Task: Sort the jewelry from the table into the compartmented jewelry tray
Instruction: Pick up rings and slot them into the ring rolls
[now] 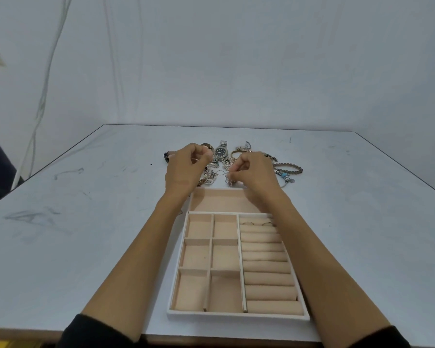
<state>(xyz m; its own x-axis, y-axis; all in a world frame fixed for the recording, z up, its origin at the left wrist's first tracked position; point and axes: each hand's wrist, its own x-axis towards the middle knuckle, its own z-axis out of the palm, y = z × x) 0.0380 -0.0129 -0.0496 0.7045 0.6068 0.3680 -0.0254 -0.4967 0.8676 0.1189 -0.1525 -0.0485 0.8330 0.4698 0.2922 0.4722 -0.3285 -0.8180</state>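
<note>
A beige compartmented jewelry tray (236,316) lies in front of me, with two rings (248,223) in the top slot of its ring rolls. Behind it is a pile of jewelry: a steel watch (221,152), a gold bangle (238,153), a beaded bracelet (288,169), a charm bracelet with a blue bead (284,175) and a loose ring (219,172). My right hand (255,172) pinches a small silvery piece (228,177) just past the tray's far edge. My left hand (186,167) hovers over the pile's left side with thumb and fingers curled together; I see nothing in them.
The tray sits on a pale grey table (86,222) with scuff marks. A dark strap piece (166,156) lies at the pile's left end. A white wall and hanging cables (43,101) stand behind. The table's near edge is just below the tray.
</note>
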